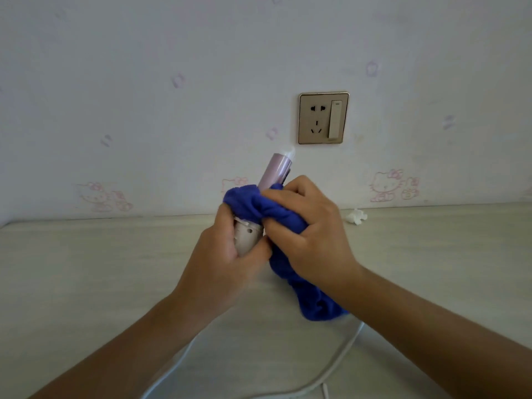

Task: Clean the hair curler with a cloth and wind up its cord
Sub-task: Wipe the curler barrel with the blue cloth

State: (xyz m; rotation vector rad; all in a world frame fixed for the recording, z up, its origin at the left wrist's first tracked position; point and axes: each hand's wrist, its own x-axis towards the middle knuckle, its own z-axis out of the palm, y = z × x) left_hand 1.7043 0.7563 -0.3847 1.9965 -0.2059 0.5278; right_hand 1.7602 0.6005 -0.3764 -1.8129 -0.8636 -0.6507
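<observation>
The person shows only two bare forearms, slender and smooth, each uncovered from the lower corner of the view up to the wrist, ending in the left hand (227, 249) and the right hand (311, 226), both bare as well.

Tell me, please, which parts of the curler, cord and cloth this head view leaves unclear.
- Head view, hair curler: middle wrapped in the blue cloth under the right hand.
- Handle end: covered by the left hand.
- The cord: its join hidden behind the hands; it runs off the bottom edge, no plug visible.
- Curler tip: blurred.
- The white scrap on the table: too small to identify.
</observation>
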